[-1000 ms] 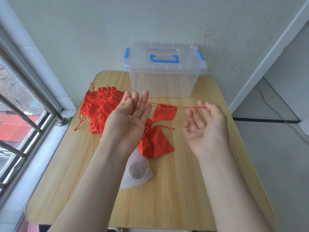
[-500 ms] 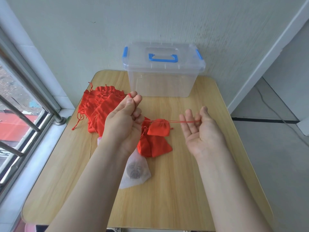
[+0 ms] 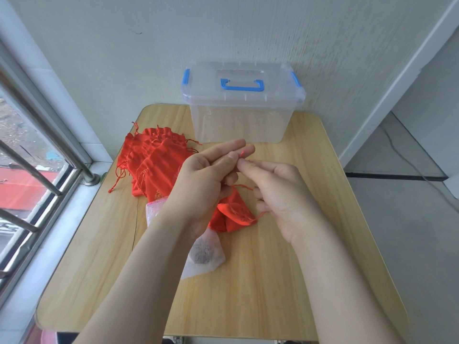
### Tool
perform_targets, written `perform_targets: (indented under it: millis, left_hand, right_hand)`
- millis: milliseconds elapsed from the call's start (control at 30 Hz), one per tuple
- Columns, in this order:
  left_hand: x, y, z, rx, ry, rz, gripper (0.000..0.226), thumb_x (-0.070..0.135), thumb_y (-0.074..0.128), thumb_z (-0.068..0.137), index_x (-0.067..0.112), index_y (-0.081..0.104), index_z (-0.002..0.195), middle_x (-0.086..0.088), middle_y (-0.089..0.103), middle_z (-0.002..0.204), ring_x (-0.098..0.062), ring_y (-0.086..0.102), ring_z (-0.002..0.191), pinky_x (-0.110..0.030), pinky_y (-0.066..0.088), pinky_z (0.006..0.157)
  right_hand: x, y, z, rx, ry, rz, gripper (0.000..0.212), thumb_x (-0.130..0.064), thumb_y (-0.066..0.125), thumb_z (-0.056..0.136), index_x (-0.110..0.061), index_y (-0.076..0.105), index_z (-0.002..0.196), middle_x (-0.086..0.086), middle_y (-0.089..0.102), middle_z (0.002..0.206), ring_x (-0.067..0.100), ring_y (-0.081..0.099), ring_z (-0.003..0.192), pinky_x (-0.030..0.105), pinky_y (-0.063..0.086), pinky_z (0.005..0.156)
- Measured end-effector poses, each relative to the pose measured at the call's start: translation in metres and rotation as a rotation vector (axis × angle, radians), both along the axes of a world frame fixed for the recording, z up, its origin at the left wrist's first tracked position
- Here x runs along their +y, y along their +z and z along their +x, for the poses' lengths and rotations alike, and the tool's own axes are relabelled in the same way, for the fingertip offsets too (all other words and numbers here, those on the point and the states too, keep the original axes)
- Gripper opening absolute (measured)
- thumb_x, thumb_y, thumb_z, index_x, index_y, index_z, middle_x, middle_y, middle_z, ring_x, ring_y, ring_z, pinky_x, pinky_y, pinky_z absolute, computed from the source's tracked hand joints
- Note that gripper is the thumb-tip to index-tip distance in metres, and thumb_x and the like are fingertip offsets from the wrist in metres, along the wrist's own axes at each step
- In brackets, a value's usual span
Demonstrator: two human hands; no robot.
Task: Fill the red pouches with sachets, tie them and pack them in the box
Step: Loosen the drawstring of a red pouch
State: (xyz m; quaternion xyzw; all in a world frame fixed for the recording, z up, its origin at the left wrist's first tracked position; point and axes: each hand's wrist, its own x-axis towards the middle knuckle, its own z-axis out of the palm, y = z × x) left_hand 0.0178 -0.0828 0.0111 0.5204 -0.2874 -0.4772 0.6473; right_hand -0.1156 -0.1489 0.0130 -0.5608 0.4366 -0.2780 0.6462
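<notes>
A: While the left hand (image 3: pixel 206 180) and the right hand (image 3: pixel 280 197) meet above the middle of the table (image 3: pixel 285 281), what does each one hold?

B: Each pinches the red drawstring (image 3: pixel 242 153). The left hand has it between its thumb and nearly straight fingers. The right hand nips it with thumb and forefinger, its fingertips touching those of the left.

A: And the pouch on that string?

B: The small red pouch (image 3: pixel 237 211) is just below the two hands, over a second red pouch (image 3: pixel 217 220) that lies flat. Whether it hangs or rests there, I cannot tell. A loose string end shows beside the right hand's lower fingers.

A: Where is everything else?

B: A pile of red pouches (image 3: pixel 156 162) lies on the left part of the table, on the window side. A white sachet (image 3: pixel 206 256) with a dark filling lies under the left wrist. The clear box (image 3: pixel 238 120), with its lid on and its blue handle up, stands at the far edge against the wall, apart from both hands.
</notes>
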Motion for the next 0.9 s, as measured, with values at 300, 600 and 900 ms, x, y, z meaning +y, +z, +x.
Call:
perform_targets:
  millis: [300,600,900]
  left_hand:
    - [0.001,-0.002,0.006,0.092,-0.054,0.009,0.039,0.003,0.059,0.106,0.019,0.063,0.142,0.004,0.076,0.124,-0.011,0.053,0.064,-0.027,0.042,0.061]
    - [0.005,-0.006,0.007,0.049,-0.188,0.235,0.022,0.017,0.069,0.101,-0.002,0.074,0.11,-0.007,0.069,0.083,-0.012,0.056,0.065,-0.019,0.052,0.059]
    - [0.003,-0.005,0.005,0.008,-0.094,0.365,0.012,0.01,0.067,0.101,0.0,0.073,0.097,-0.01,0.071,0.075,-0.015,0.053,0.056,-0.023,0.047,0.05]
  right_hand:
    - [0.002,0.003,0.0,-0.047,0.009,-0.021,0.016,-0.027,0.074,0.1,-0.013,0.081,0.103,-0.014,0.061,0.058,0.003,0.035,0.044,0.017,0.027,0.041]
    - [-0.005,-0.006,0.001,0.023,-0.094,-0.056,0.017,-0.025,0.069,0.101,-0.016,0.076,0.088,-0.016,0.052,0.055,0.006,0.043,0.046,0.021,0.037,0.044]
    - [-0.005,-0.008,-0.004,0.312,-0.213,-0.123,0.037,-0.027,0.045,0.112,-0.02,0.076,0.093,0.001,0.072,0.084,0.02,0.071,0.075,0.046,0.064,0.08]
